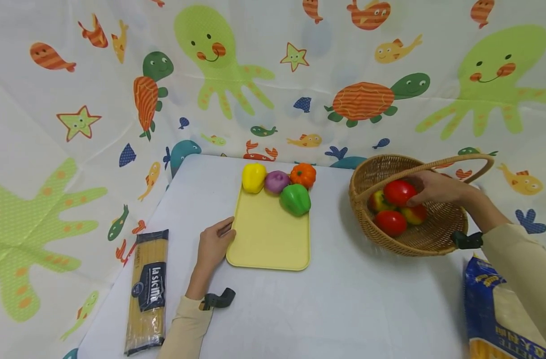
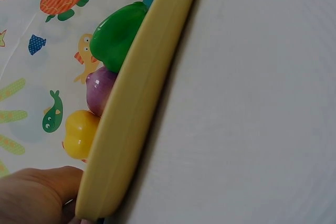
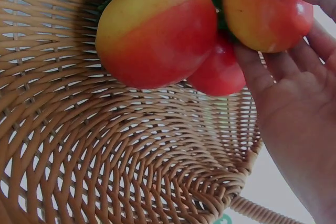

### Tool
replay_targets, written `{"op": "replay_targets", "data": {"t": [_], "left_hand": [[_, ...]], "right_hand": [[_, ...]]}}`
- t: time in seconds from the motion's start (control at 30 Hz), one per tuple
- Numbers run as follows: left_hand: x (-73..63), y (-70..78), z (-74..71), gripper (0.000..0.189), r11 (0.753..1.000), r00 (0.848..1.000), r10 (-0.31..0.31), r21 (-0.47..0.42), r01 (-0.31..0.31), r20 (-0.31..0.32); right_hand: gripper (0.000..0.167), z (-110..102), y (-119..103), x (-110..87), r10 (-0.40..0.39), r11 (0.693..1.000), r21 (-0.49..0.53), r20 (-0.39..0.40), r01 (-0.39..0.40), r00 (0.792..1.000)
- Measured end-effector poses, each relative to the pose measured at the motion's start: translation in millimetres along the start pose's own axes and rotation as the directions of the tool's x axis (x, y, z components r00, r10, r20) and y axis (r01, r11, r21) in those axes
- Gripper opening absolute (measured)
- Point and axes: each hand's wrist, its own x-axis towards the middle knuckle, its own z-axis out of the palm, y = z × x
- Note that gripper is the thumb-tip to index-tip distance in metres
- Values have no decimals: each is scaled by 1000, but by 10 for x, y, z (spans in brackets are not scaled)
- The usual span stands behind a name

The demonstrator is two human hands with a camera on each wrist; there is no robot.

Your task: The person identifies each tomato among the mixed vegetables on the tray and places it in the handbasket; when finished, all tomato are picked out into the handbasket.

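Observation:
My left hand (image 1: 216, 243) grips the left edge of a pale yellow tray (image 1: 266, 244), which lies on the table. At the tray's far end sit a yellow bell pepper (image 1: 254, 178), a purple onion-shaped vegetable (image 1: 276, 182), an orange pumpkin (image 1: 303, 175) and a green bell pepper (image 1: 295, 199). Inside a wicker basket (image 1: 439, 237), my right hand (image 1: 434, 188) holds a red-and-yellow apple-like fruit (image 1: 399, 193) between thumb and fingers. Several similar fruits lie below it, among them a red one (image 1: 391, 223); the right wrist view shows another (image 3: 157, 32) beside the held one.
A spaghetti packet (image 1: 148, 291) lies at the left side of the table. A blue pasta bag (image 1: 492, 309) lies at the lower right, partly behind the right sleeve. The basket's handle (image 1: 434, 164) arches over the right hand. A sea-animal curtain (image 1: 273, 65) hangs behind the table.

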Motion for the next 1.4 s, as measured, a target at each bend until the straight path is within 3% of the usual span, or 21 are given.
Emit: {"op": "replay_targets", "data": {"t": [0.23,0.6,1.1,1.27,1.4], "left_hand": [[-10,17,6,39,1000,1000,-8,9,8,-1],[21,9,-1,40,1000,1000,5,13,-5,10],[28,-74,-27,40,1000,1000,-9,9,9,22],[36,-64,-30,41,1000,1000,-6,4,6,19],[70,-51,-49,41,1000,1000,-8,-7,8,27]], "right_hand": [[70,-10,13,-20,3,999,-46,44,-1,999],[70,60,-45,-100,61,994,-88,33,-58,998],[74,104,-204,-115,65,986,-154,15,-62,998],[78,94,-298,-190,93,981,-166,-25,-95,995],[74,109,-398,-285,72,982,-166,-106,-89,992]]}}
